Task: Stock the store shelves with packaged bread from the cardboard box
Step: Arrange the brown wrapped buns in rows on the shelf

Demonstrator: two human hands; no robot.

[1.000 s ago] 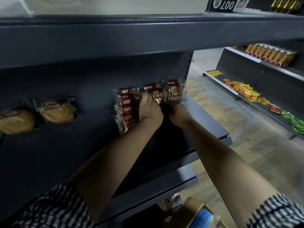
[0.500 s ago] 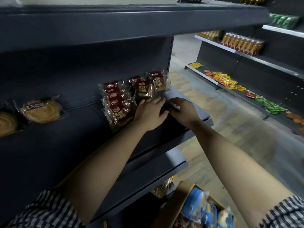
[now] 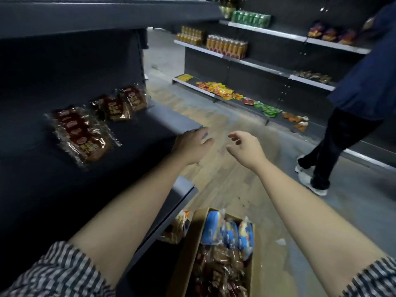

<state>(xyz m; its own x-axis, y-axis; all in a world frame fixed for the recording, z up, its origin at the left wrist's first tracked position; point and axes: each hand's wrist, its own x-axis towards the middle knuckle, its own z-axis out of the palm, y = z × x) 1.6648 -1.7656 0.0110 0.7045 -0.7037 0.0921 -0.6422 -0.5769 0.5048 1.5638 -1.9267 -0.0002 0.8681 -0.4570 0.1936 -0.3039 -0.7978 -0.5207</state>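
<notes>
- Cardboard, brown and open at the top: the cardboard box (image 3: 188, 243) stood on the floor (image 3: 246, 189) below both hands and nearer the person, beside the lower shelving.
- Head view, box contents: blue packs (image 3: 227, 232) stood upright at the box's far end and brown packs (image 3: 218, 273) filled the rest. The count could not be determined.
- Head view, left hand (image 3: 192, 144): the fingers were straight and relaxed with nothing in them, at the front edge of the dark shelf (image 3: 139, 146). Contact with that edge could not be confirmed.
- Head view, right hand (image 3: 246, 148): it was just right of the left hand and apart from it, with fingers loosely curled and nothing held, over the aisle floor.
- Stock already placed: red-brown bread packs (image 3: 83, 136) lay well to the left of the left hand, toward the shelf's back. One overlapping stack lay nearest, with two further groups beyond it. Bare shelf lay between this stock and the left hand.
- Elsewhere: another person (image 3: 353, 103) stood well to the right of the right hand, beside the far shelving (image 3: 257, 61).
- Assessment: both hands were free and clear of the stock, so the step in hand appeared to be the reach to the box for a fresh load.
- Next move, as judged: lower both hands to the box beneath them, grip packs by the wrapper without crushing the bread, then lift them to the bare shelf beside the left hand.
</notes>
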